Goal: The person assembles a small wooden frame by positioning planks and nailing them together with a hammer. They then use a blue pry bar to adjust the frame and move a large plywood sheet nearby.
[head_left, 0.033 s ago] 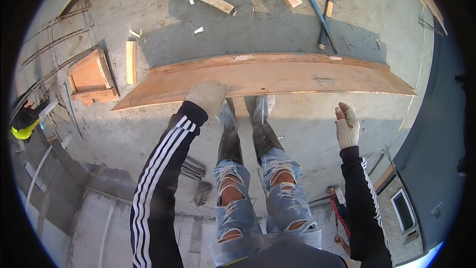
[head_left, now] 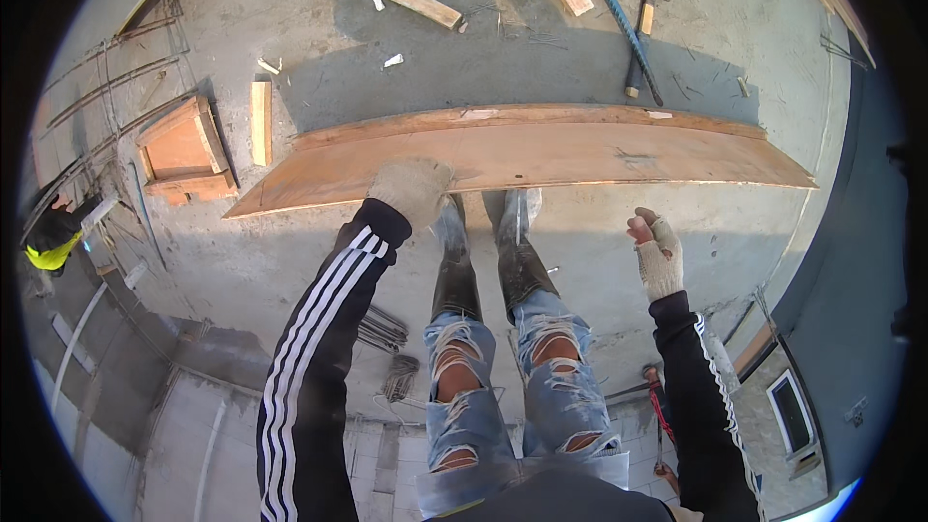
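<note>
A long wooden panel point(head_left: 570, 155) with a batten along its far edge lies across the floor in front of my boots. My left hand point(head_left: 413, 191), in a pale knitted glove, is closed over the panel's near edge, left of my boots. Its fingertips are hidden. My right hand point(head_left: 659, 253), in a glove with bare fingertips, hovers to the right, apart from the panel. Those fingers are curled together, and whatever they may hold is too small to make out.
Beyond the panel lie a claw hammer point(head_left: 640, 39), a blue bar point(head_left: 619, 14) and wood offcuts point(head_left: 418, 3). A small wooden form point(head_left: 184, 150) sits at the left. A person in a yellow-green garment point(head_left: 53, 249) is at the far left; another person's arm point(head_left: 660, 406) shows at the lower right.
My right hand has shifted left, and its fingers look more curled. My left hand stays at the panel's edge. The whole view has drifted slightly.
</note>
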Demonstrator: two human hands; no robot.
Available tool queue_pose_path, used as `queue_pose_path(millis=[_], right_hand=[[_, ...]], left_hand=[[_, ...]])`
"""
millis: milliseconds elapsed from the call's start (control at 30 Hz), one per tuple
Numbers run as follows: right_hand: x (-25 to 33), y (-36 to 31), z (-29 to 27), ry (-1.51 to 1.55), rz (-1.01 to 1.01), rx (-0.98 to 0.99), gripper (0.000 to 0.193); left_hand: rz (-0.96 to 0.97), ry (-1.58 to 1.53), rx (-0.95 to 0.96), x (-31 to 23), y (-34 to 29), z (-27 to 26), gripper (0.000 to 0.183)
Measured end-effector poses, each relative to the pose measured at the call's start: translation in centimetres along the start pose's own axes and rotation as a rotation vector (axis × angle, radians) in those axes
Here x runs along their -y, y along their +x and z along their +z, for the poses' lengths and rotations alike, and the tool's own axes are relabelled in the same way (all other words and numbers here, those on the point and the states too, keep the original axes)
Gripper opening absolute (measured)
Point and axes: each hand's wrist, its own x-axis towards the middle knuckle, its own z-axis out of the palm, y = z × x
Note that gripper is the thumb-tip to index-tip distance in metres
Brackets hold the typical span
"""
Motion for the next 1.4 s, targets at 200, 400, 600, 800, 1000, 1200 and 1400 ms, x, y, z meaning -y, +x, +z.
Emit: queue_pose_path(millis=[200, 400, 600, 800, 1000, 1200, 1400], right_hand=[[1.1, -3.8, 16.6, 0.279, 0.04, 0.347, 0.042], [-1.7, -3.5, 19.6, 0.252, -0.058, 0.15, 0.032], [-7.9, 4.2, 22.7, 0.098, -0.531, 0.015, 0.025], [-4.5, 2.2, 22.5, 0.206, -0.257, -0.018, 0.032], [-0.8, -2.0, 21.4, 0.42, -0.048, 0.008, 0.036], [1.2, -0.3, 21.7, 0.064, -0.446, -0.21, 0.033], [1.7, 0.5, 21.2, 0.645, -0.051, 0.01, 0.029]], left_hand=[[0.093, -0.117, -0.155, 0.5, 0.0, 2.2, 0.026], [0.005, -0.126, -0.127, 0.6, 0.4, 1.6, 0.034], [0.079, -0.108, -0.09, 1.5, 1.2, 0.3, 0.039], [0.045, -0.077, -0.052, 1.9, 1.9, -2.8, 0.045], [0.083, -0.097, -0.094, 1.7, 1.7, -2.5, 0.04], [0.143, -0.027, -0.086, 2.7, 2.4, -2.9, 0.037], [0.18, -0.056, -0.106, 2.7, 2.6, -3.9, 0.028]])
